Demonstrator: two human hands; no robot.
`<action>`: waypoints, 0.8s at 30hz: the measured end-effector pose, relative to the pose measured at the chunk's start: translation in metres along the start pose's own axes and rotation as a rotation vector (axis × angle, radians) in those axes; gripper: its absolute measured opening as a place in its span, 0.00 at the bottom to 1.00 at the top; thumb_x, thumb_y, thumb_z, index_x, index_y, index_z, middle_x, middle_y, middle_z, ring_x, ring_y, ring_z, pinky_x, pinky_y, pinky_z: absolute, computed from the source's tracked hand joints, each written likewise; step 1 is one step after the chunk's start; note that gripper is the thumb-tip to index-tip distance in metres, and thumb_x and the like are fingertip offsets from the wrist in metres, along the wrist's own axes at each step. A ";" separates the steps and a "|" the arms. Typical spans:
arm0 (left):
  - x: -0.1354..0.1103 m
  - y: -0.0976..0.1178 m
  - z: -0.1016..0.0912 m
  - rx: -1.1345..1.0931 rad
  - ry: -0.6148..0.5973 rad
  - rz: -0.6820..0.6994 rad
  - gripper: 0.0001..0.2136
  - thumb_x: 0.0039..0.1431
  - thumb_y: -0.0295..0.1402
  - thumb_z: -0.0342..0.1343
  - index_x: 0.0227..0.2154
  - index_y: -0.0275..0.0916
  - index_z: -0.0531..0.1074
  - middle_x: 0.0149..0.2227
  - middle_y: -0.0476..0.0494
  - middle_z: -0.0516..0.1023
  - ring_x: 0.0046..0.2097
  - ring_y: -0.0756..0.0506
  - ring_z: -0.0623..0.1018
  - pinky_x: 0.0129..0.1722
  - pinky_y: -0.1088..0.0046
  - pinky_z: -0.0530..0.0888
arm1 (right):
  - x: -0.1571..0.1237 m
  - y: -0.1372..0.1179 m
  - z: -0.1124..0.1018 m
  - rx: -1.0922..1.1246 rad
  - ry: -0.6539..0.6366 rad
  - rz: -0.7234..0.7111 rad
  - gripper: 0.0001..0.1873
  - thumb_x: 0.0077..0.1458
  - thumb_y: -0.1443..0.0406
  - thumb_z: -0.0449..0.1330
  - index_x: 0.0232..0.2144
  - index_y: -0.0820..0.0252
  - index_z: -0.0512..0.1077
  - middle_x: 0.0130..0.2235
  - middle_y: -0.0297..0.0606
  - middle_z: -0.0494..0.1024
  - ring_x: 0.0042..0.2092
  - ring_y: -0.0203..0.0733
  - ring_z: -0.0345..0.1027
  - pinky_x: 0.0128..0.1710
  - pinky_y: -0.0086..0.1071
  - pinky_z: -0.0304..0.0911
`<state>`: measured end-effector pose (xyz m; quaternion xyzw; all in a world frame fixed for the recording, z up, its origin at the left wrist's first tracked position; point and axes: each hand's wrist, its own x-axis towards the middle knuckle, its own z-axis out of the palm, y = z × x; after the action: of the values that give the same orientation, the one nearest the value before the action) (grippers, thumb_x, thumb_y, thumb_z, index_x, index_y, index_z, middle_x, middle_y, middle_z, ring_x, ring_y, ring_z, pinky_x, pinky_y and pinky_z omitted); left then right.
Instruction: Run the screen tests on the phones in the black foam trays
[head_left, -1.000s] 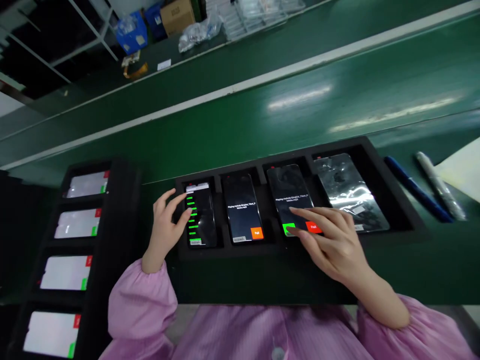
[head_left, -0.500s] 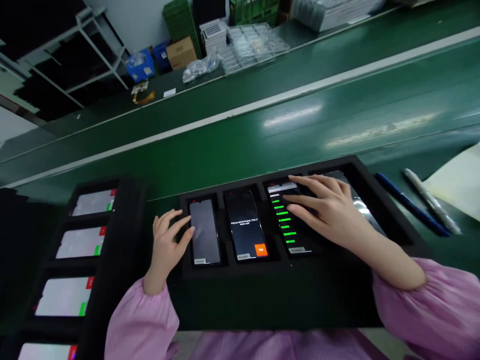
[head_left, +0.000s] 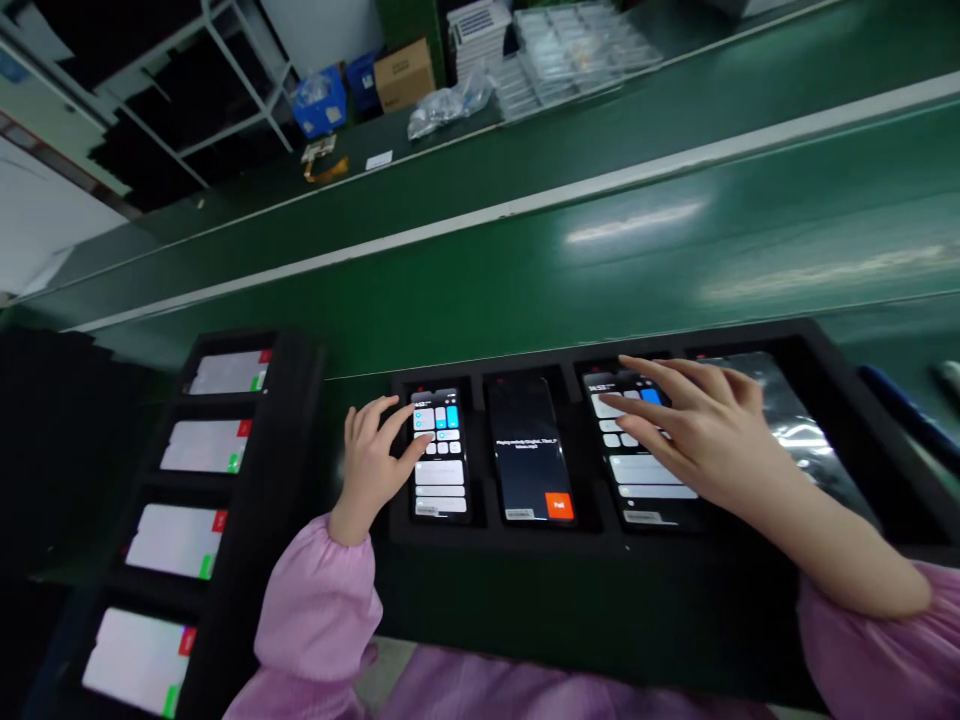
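A black foam tray (head_left: 480,540) in front of me holds several smartphones face up. My left hand (head_left: 375,455) is open over the left edge of the leftmost phone (head_left: 441,470), whose lit screen shows a panel of tiles and white bars. Beside it lies the middle phone (head_left: 525,430), dark with white text and an orange Fail box. My right hand (head_left: 697,420), fingers spread, hovers at or touches the screen of the third phone (head_left: 649,480), which shows a similar panel. Partly behind that hand is another phone (head_left: 795,410) with a dark, reflecting screen.
Left of me, a second black tray (head_left: 262,440) holds several phones with white screens and red and green corners. A blue pen (head_left: 911,410) lies at right. Across the green worktop (head_left: 450,290) are a blue bin (head_left: 319,100), a cardboard box (head_left: 405,75) and clear plastic trays (head_left: 577,50).
The leftmost phone's grey screen and the third phone's green-text list have both given way to tiled panels. My view has shifted; both hands stay over the same phones.
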<state>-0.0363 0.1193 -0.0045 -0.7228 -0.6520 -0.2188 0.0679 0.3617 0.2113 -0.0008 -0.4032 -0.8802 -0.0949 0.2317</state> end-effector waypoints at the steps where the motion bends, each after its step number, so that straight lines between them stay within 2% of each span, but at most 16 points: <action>1: 0.000 0.000 0.000 0.006 0.000 0.003 0.17 0.70 0.46 0.57 0.55 0.45 0.78 0.59 0.36 0.78 0.62 0.34 0.76 0.68 0.40 0.64 | 0.000 0.001 0.001 -0.004 0.004 -0.007 0.25 0.76 0.55 0.47 0.48 0.53 0.83 0.62 0.48 0.75 0.58 0.62 0.69 0.53 0.57 0.58; 5: 0.000 0.001 0.001 -0.014 0.011 0.023 0.15 0.71 0.46 0.57 0.52 0.46 0.80 0.59 0.35 0.78 0.61 0.35 0.77 0.68 0.40 0.65 | -0.001 0.000 0.001 -0.009 -0.004 -0.001 0.23 0.75 0.55 0.48 0.48 0.52 0.83 0.62 0.47 0.76 0.58 0.60 0.69 0.54 0.55 0.58; 9: -0.002 -0.001 0.001 -0.059 0.036 0.061 0.14 0.70 0.46 0.58 0.48 0.46 0.83 0.57 0.35 0.79 0.60 0.32 0.77 0.66 0.35 0.64 | -0.002 -0.001 0.000 -0.003 -0.043 0.014 0.22 0.76 0.55 0.49 0.49 0.52 0.83 0.62 0.46 0.76 0.60 0.58 0.68 0.56 0.53 0.58; 15: -0.004 -0.003 0.003 -0.047 0.027 0.089 0.14 0.71 0.45 0.58 0.49 0.45 0.82 0.57 0.35 0.79 0.60 0.33 0.77 0.66 0.35 0.65 | 0.004 -0.004 -0.007 0.016 -0.094 0.038 0.22 0.76 0.54 0.49 0.49 0.51 0.82 0.62 0.45 0.76 0.61 0.57 0.67 0.58 0.54 0.58; 18: -0.003 -0.002 0.002 -0.050 0.026 0.080 0.14 0.70 0.46 0.58 0.48 0.46 0.83 0.57 0.36 0.79 0.60 0.32 0.78 0.66 0.34 0.65 | 0.014 -0.024 -0.017 0.088 -0.092 0.014 0.20 0.75 0.55 0.51 0.51 0.51 0.82 0.63 0.45 0.76 0.61 0.57 0.67 0.59 0.55 0.58; 22: -0.002 -0.001 0.002 -0.038 0.021 0.074 0.15 0.70 0.47 0.58 0.48 0.46 0.83 0.57 0.35 0.79 0.60 0.32 0.78 0.66 0.33 0.64 | 0.022 -0.064 -0.032 0.348 -0.162 -0.195 0.20 0.74 0.53 0.52 0.49 0.51 0.82 0.61 0.43 0.78 0.60 0.52 0.69 0.59 0.52 0.60; 24: -0.003 0.000 0.002 -0.036 0.013 0.076 0.15 0.71 0.46 0.58 0.48 0.45 0.83 0.57 0.34 0.79 0.60 0.31 0.77 0.65 0.33 0.64 | 0.019 -0.078 -0.036 0.431 -0.184 -0.254 0.21 0.75 0.52 0.52 0.48 0.52 0.81 0.60 0.42 0.79 0.59 0.50 0.70 0.59 0.50 0.61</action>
<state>-0.0362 0.1171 -0.0077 -0.7466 -0.6197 -0.2326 0.0674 0.3047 0.1597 0.0417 -0.2379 -0.9409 0.1036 0.2175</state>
